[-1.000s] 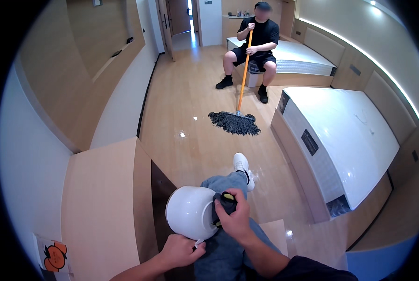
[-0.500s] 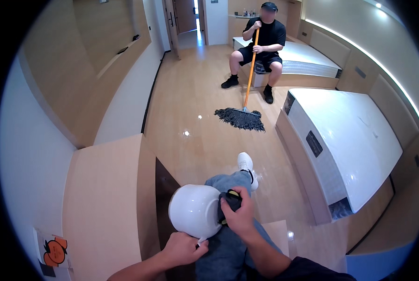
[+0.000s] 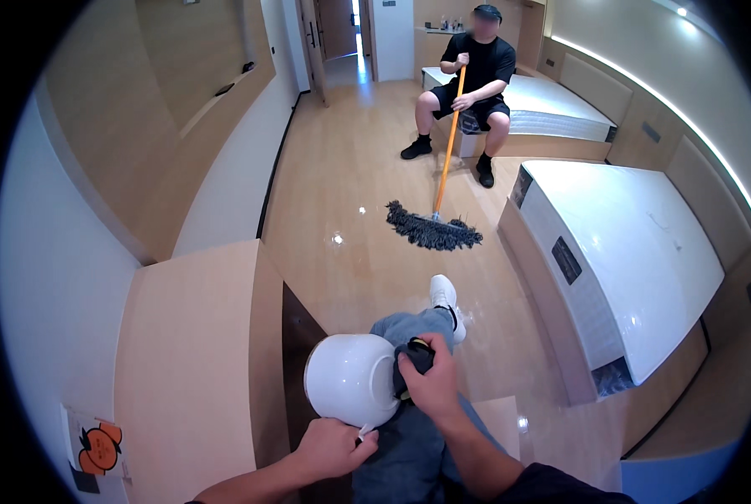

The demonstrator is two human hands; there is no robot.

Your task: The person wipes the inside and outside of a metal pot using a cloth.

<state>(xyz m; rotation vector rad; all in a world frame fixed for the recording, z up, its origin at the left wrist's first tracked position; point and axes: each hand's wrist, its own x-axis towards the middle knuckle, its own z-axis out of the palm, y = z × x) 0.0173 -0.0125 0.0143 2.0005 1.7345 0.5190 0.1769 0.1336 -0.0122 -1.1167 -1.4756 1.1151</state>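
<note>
A glossy white pot (image 3: 349,382) lies tipped on its side above my lap, its ringed base turned to the right. My left hand (image 3: 338,449) is closed on a small white handle at the pot's near side. In my right hand (image 3: 433,378) is a bunched dark grey cloth (image 3: 412,356) with a yellow-green edge, pressed against the base of the pot. The fingers partly cover the cloth. Beneath the pot are my legs in blue-grey trousers (image 3: 401,462).
A light wooden cabinet (image 3: 186,361) stands close on my left. Two plastic-wrapped mattresses on bed bases, the nearer mattress (image 3: 619,244) included, are on the right. Ahead, a seated person (image 3: 480,76) holds an orange-handled mop (image 3: 434,231) on the wooden floor.
The other person's mop head has swung slightly nearer and to the right. My hands stay in nearly the same place on the pot and cloth. The view has shifted a little.
</note>
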